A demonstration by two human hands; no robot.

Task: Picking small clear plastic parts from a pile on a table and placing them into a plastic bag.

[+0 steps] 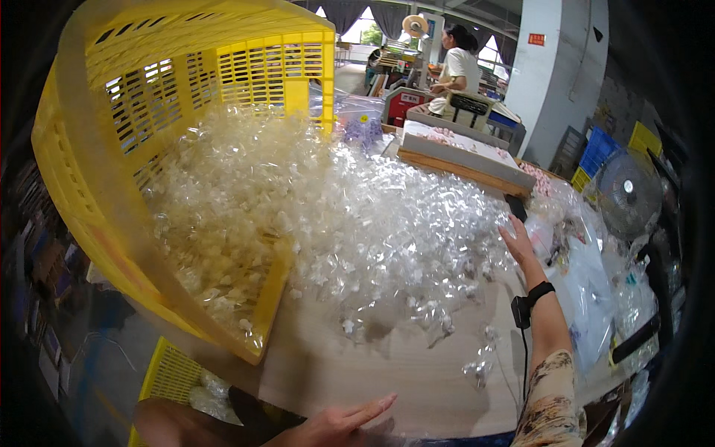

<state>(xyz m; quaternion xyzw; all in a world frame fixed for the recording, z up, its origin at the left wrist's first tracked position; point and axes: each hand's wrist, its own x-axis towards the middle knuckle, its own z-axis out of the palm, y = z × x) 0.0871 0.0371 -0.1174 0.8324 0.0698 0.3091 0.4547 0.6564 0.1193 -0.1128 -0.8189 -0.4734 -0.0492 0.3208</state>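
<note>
Crate (112, 149) tipped, clear packets (357, 223) mostly spilled past right hand (519, 242), fingers flat, gripping nothing; some left inside. Left hand (339, 425) open, empty.

I have only one view, from a wide fisheye camera on my head, the left of a side-by-side pair. It looks forward and down over the pale wooden tabletop (350, 372) from close above, so my right hand (519, 240) and left hand (344, 423) enter from the lower edge. The tipped yellow slatted plastic crate (186, 74) fills the upper left, very near the lens. Straight edges bend toward the rim, and the far workshop windows sit small at the top
</note>
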